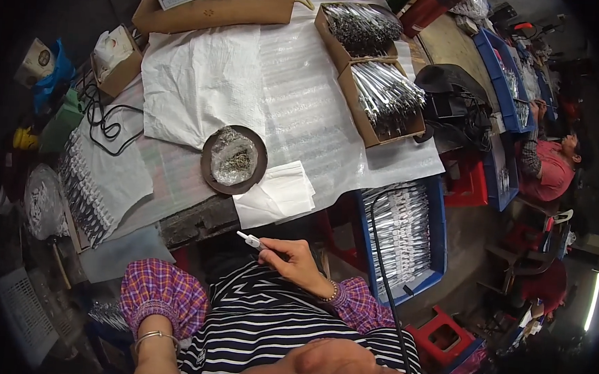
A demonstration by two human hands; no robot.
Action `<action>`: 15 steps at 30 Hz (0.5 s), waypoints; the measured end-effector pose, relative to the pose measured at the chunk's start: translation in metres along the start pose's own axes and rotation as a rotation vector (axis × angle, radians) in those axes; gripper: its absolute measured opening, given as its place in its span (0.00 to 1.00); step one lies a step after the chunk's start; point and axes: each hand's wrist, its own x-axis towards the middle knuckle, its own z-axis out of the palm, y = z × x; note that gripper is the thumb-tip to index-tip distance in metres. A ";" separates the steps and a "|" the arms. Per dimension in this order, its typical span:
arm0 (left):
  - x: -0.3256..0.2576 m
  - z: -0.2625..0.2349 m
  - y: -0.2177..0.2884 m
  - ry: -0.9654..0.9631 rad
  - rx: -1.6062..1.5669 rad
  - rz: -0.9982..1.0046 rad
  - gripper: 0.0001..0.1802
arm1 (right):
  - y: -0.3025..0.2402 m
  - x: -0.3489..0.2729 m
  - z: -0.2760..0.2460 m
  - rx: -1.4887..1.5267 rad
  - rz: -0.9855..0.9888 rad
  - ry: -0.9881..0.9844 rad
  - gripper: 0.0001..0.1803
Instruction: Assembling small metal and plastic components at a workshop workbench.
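Note:
My right hand [295,263] is closed, pinching a small slim piece [249,240] with a white tip and a greyish body in front of my striped top. The fingers cover its rear part, and I cannot make out its exact kind. My left hand [156,369] runs off the lower edge past a bracelet, so its fingers are hidden. Beyond my right hand, folded white paper [275,196] lies at the table's near edge. A round dark dish [261,174] beside it holds clear plastic with tiny metal-coloured bits.
Cardboard boxes [359,108] of slim silvery pieces stand at the far right. A blue crate [437,230] of similar pieces is right of me. Rows of pieces [83,187] and a black cable [107,131] lie left. Another person [551,168] sits far right; a red stool [441,333] stands nearer.

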 end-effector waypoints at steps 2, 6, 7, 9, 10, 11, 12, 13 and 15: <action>-0.003 -0.002 -0.001 -0.003 -0.016 -0.027 0.16 | -0.001 0.000 -0.002 -0.010 0.008 -0.015 0.13; -0.002 -0.006 0.005 -0.023 -0.026 -0.070 0.17 | 0.005 0.000 0.000 -0.022 -0.039 -0.029 0.15; -0.003 -0.009 0.002 -0.028 -0.027 -0.081 0.17 | 0.005 0.000 0.001 -0.019 -0.045 -0.023 0.15; -0.003 -0.010 0.006 -0.037 -0.027 -0.102 0.17 | 0.006 0.000 0.001 -0.015 -0.048 -0.024 0.15; -0.002 -0.010 0.008 -0.043 -0.025 -0.111 0.17 | 0.006 0.000 0.001 -0.017 -0.036 -0.036 0.14; -0.001 -0.010 0.012 -0.050 -0.022 -0.120 0.17 | 0.006 0.001 0.001 -0.018 -0.024 -0.048 0.14; -0.002 -0.010 0.015 -0.056 -0.019 -0.129 0.18 | 0.006 0.000 0.002 -0.017 -0.023 -0.058 0.14; -0.004 -0.009 0.008 -0.060 -0.024 -0.140 0.18 | 0.008 -0.001 0.002 -0.009 -0.026 -0.042 0.14; -0.008 -0.011 0.007 -0.067 -0.034 -0.162 0.18 | 0.009 -0.001 0.002 -0.001 -0.027 -0.026 0.14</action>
